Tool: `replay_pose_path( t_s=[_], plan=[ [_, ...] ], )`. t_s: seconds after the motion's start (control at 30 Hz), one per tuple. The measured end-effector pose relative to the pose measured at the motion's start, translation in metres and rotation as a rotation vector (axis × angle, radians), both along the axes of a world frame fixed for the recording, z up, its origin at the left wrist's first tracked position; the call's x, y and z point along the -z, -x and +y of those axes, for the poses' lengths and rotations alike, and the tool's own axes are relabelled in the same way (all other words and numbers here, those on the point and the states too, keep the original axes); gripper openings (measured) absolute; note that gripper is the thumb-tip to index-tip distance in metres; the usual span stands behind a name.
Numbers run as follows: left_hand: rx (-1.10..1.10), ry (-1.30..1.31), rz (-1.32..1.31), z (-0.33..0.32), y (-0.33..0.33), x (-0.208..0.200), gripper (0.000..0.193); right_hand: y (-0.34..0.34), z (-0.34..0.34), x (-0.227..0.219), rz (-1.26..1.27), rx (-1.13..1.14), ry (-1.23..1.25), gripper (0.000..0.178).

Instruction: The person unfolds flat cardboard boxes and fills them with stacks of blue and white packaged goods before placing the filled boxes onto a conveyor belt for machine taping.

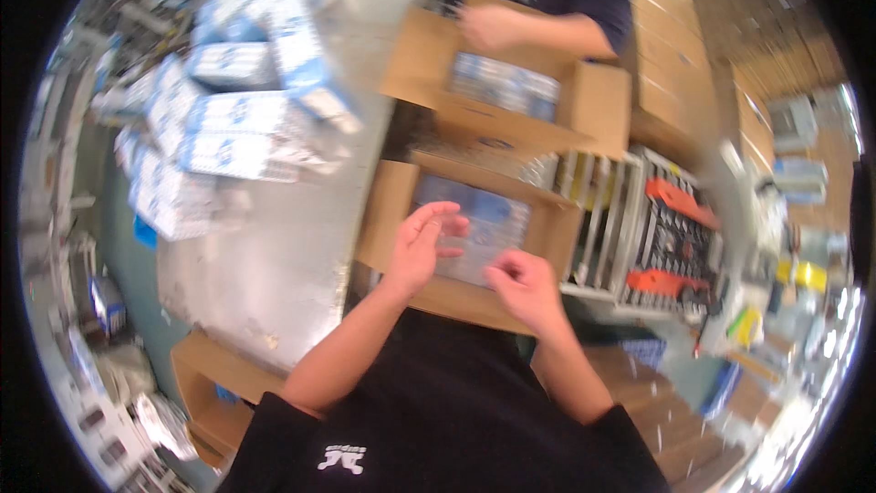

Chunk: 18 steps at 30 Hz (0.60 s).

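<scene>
An open cardboard box [474, 306] stands right in front of me, with blue-and-white packs [497, 219] lying flat inside. Over its left part hovers my left hand [418, 251], fingers apart and nothing visible in them. My right hand [529, 290] is above the box's near right side, its fingers curled in; what they hold, if anything, is hidden. Motion blurs both hands slightly. Just beyond is a second open box [511, 128] holding similar packs [506, 84], with a co-worker's hand [493, 27] at its far flap.
Blue-and-white packs [237, 132] are heaped on the metal table [292, 246] to the left. On the right stands a rack [602, 219] beside a tray with orange parts [671, 283]. Stacked cartons [671, 46] rise at the far right; another open box [214, 383] sits lower left.
</scene>
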State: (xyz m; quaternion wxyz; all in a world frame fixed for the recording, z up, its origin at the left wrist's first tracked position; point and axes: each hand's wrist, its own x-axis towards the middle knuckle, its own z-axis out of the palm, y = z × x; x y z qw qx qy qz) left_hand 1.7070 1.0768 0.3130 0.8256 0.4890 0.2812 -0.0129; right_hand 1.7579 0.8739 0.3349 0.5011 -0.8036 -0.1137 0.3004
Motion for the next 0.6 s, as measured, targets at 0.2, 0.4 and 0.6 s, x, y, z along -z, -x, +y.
replay_pose_path(
  t_s=[0.2, 0.4, 0.6],
  plan=[
    [-0.669, -0.676, 0.127, 0.178, 0.208, 0.027, 0.029, -0.033, 0.004, 0.039, -0.317, -0.498, 0.597, 0.054],
    [-0.587, -0.999, 1.688, 0.220, 0.568, -0.021, 0.064, -0.022, 0.266, 0.052, -0.535, -0.696, -0.190, 0.036],
    [-0.578, -1.436, 1.808, 0.217, 0.625, 0.019, 0.068, -0.047, 0.518, 0.078, -1.051, -0.589, -0.012, 0.058]
  ],
)
